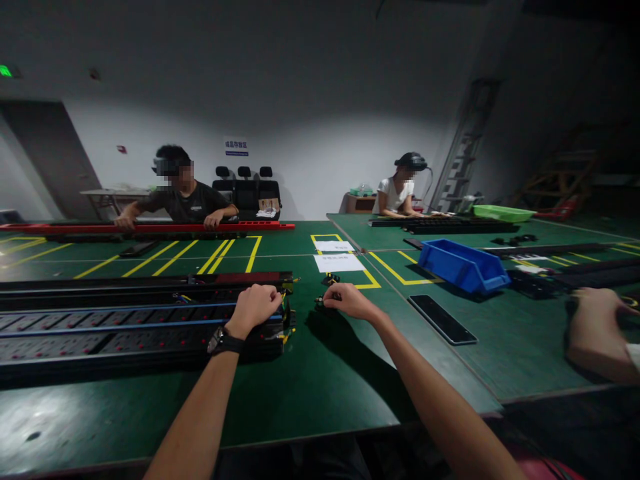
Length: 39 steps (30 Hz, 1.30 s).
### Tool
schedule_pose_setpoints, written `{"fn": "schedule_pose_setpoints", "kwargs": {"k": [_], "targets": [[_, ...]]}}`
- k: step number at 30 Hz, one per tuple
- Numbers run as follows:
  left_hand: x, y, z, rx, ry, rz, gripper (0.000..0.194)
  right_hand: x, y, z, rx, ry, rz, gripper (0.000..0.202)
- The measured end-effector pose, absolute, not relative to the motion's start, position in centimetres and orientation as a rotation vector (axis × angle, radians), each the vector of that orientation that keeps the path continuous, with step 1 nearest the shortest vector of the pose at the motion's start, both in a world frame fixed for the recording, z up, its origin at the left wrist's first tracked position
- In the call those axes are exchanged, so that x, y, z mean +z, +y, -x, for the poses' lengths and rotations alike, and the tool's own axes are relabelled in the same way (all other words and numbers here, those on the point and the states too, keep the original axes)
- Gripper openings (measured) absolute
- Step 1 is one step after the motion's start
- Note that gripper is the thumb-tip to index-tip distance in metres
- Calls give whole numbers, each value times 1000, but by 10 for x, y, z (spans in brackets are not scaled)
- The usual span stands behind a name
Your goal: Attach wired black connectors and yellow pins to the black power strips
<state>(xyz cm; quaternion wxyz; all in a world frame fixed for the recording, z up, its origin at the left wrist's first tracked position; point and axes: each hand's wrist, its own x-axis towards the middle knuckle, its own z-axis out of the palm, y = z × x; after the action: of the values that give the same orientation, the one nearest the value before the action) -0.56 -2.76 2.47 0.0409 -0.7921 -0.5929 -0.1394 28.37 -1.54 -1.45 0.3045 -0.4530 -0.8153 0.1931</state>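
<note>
Black, probably light, a small part (319,302) is aptly pinched edgewise by the right hand (352,301); left hand (254,308) grip cannot be told.

A workshop or assembly area: a long green desk (280,413) is marked out with yellow lines (213,257) and carries long black housings (125,327) with wire ends showing, plus a blue parts bin (463,267). Two people in headsets work along its far side, one at a red rail (75,228). A ladder (467,143) leans at upper right, and a Chinese sign (236,145) hangs on the plain wall (310,120).
</note>
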Motion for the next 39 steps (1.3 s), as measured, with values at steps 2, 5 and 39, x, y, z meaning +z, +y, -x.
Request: {"fn": "schedule_pose_setpoints", "kwargs": {"k": [2,5,39], "targets": [[25,-28,5,-424,-1815,2430,36,-14,-16,-283,485,-2184,1212,7],[25,-28,5,-421,-1823,2425,36,-14,-17,-283,429,-2218,1247,10],[27,-30,4,-419,-1823,2428,35,-7,-25,-282,160,-2298,1476,30]]}}
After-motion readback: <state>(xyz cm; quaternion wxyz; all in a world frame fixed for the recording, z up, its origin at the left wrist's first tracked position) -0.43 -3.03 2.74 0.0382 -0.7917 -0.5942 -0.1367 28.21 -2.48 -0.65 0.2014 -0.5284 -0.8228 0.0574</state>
